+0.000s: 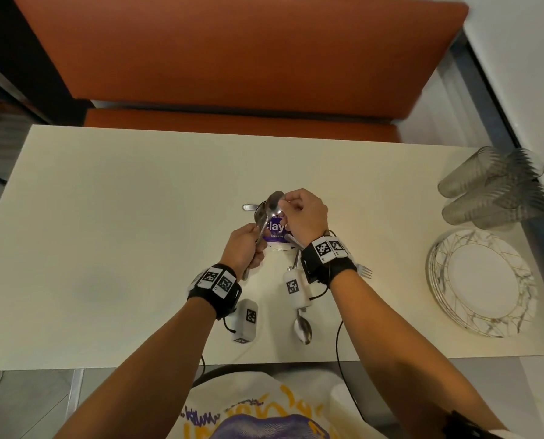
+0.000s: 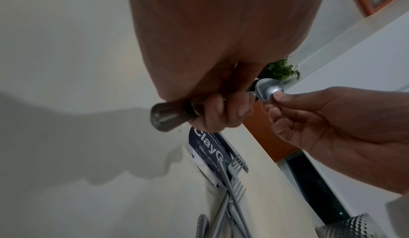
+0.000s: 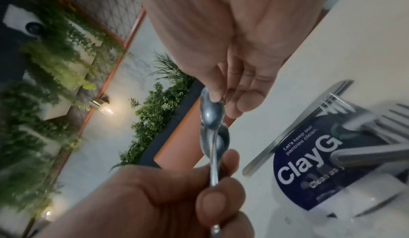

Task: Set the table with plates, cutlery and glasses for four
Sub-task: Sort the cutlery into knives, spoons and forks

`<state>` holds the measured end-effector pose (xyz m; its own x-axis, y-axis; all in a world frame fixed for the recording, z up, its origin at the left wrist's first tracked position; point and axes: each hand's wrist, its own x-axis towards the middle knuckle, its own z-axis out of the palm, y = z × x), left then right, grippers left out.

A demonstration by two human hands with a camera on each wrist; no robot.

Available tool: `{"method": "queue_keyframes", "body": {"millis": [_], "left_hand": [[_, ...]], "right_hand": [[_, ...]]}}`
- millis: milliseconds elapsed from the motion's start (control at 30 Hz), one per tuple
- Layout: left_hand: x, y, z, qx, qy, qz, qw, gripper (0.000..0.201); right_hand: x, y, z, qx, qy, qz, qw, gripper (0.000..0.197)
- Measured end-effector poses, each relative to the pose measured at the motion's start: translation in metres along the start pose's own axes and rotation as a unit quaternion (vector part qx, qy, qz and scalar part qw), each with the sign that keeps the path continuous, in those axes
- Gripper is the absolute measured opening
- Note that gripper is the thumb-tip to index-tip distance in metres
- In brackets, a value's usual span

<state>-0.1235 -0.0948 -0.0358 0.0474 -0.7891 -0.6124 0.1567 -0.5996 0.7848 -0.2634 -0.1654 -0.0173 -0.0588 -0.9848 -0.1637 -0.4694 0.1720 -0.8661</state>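
Note:
My left hand (image 1: 244, 248) grips the handles of two metal spoons (image 1: 272, 205) above the middle of the cream table (image 1: 106, 217). My right hand (image 1: 300, 213) pinches the bowl of the upper spoon (image 3: 211, 114) between thumb and forefinger. In the left wrist view the left hand's fingers (image 2: 221, 112) curl round the handles, and the right hand (image 2: 321, 128) holds the spoon bowl (image 2: 268, 89). Below the hands lies a purple "ClayGo" card (image 1: 275, 231) with forks (image 3: 345, 112) and more cutlery around it.
A stack of marbled plates (image 1: 482, 283) sits at the table's right edge, with ribbed clear glasses (image 1: 492, 188) lying behind it. A spoon (image 1: 302, 327) and a fork (image 1: 364, 270) lie near my right wrist. An orange bench (image 1: 232, 58) faces me.

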Motion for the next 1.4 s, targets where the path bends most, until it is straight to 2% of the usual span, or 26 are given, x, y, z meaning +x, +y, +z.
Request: {"method": "queue_keyframes", "body": {"millis": [200,433,500,567,633,700,733,800,867,967,1133,1300,1400], "left_hand": [[-0.003,0.006,0.005,-0.026,-0.003,0.003,1.0,0.031],[-0.004,0.005,0.002,-0.015,-0.007,-0.021,1.0,0.035],[-0.004,0.006,0.002,-0.005,0.007,-0.021,1.0,0.034],[-0.003,0.005,-0.001,-0.007,0.022,-0.024,0.999,0.033],[-0.002,0.002,-0.004,-0.011,0.035,-0.027,0.999,0.032],[-0.001,0.0,-0.006,-0.014,0.042,-0.03,0.999,0.031],[-0.001,-0.001,-0.006,-0.014,0.044,-0.031,0.998,0.031],[0.0,-0.003,-0.006,-0.015,0.047,-0.035,0.998,0.031],[0.002,-0.004,-0.006,-0.017,0.053,-0.04,0.998,0.031],[0.004,-0.004,-0.006,-0.009,0.058,-0.043,0.997,0.032],[0.01,-0.002,-0.005,-0.006,0.066,-0.043,0.997,0.032],[0.015,-0.002,-0.001,-0.009,0.064,-0.045,0.997,0.031],[0.017,-0.003,0.005,-0.011,0.058,-0.052,0.997,0.032]], "right_hand": [[-0.007,0.002,0.007,-0.02,-0.035,-0.038,0.998,0.01],[-0.003,0.011,0.005,-0.03,-0.073,-0.037,0.996,0.014],[0.004,0.016,-0.002,-0.023,-0.069,-0.012,0.997,0.015],[0.014,0.03,-0.013,-0.027,-0.033,0.038,0.998,0.011],[0.026,0.049,-0.022,-0.091,-0.008,0.07,0.993,0.007],[0.034,0.066,-0.027,-0.181,-0.017,0.104,0.978,0.003],[0.035,0.071,-0.027,-0.205,-0.029,0.123,0.971,0.009],[0.037,0.079,-0.025,-0.222,-0.061,0.148,0.962,0.034],[0.039,0.079,-0.022,-0.23,-0.08,0.158,0.957,0.042],[0.046,0.078,-0.013,-0.244,-0.097,0.154,0.953,0.038],[0.054,0.078,-0.016,-0.26,-0.114,0.186,0.941,0.037],[0.049,0.089,-0.037,-0.272,-0.112,0.207,0.933,0.04],[0.042,0.095,-0.054,-0.258,-0.082,0.208,0.94,0.039]]}}
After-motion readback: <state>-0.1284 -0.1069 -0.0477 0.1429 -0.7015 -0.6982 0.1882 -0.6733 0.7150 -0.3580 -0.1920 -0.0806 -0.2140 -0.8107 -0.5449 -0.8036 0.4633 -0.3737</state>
